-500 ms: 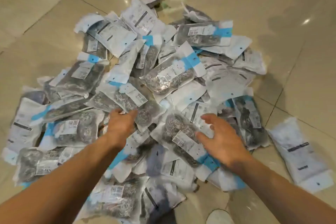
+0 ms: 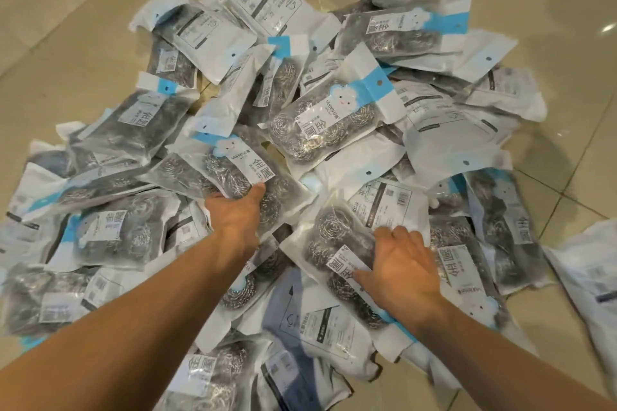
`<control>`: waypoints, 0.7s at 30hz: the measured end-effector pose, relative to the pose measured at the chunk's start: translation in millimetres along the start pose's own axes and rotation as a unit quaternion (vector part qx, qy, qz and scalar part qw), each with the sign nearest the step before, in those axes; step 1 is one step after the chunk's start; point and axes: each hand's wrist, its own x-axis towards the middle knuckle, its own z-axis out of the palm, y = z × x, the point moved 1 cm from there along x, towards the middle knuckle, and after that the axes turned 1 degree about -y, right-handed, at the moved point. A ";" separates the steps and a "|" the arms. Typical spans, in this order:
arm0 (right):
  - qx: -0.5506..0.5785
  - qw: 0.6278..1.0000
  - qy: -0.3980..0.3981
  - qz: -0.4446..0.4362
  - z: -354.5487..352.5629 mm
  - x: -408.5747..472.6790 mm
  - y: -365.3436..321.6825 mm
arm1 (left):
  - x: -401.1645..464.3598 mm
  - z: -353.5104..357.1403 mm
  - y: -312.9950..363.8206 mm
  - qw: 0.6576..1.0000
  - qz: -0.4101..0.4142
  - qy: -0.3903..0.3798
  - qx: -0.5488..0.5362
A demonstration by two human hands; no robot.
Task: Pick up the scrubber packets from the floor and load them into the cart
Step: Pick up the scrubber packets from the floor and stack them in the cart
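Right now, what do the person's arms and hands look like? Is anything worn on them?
Both forearms are bare as far as the picture shows: no sleeves are in view. The left hand and the right hand wear no gloves. No watch, bracelet or ring can be seen on either wrist or on the fingers that show. The arms enter from the bottom corners of the picture.

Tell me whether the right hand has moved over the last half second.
Yes. The right hand has slid slightly further onto the packet under it, toward its scrubber end, its fingers now flatter against the packet beside it, judged against the surrounding pile.
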 end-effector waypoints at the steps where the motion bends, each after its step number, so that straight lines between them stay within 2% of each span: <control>1: 0.017 1.000 -0.005 0.010 -0.2 -2.0 2.1 | -4.1 -4.5 1.3 1.000 -0.008 -0.019 -0.001; 3: 0.065 0.997 -0.037 0.032 -9.4 -17.2 5.3 | -19.4 -18.4 2.6 0.997 -0.029 -0.071 0.011; 6: 0.124 0.988 -0.067 0.062 -36.8 -55.1 12.4 | -58.0 -47.6 11.5 0.993 -0.046 -0.107 0.003; 10: 0.212 0.969 -0.039 0.122 -100.0 -123.6 21.4 | -124.0 -99.8 45.5 0.977 -0.005 -0.210 0.030; 13: 0.279 0.951 0.005 0.131 -176.6 -189.0 10.3 | -187.5 -144.9 88.1 0.959 0.021 -0.278 0.055; 17: 0.337 0.935 0.037 0.103 -289.3 -284.6 -21.7 | -285.9 -211.3 161.4 0.952 0.014 -0.302 0.051; 21: 0.419 0.900 0.047 0.111 -390.2 -382.9 -56.5 | -401.7 -286.2 245.6 0.950 0.006 -0.312 0.023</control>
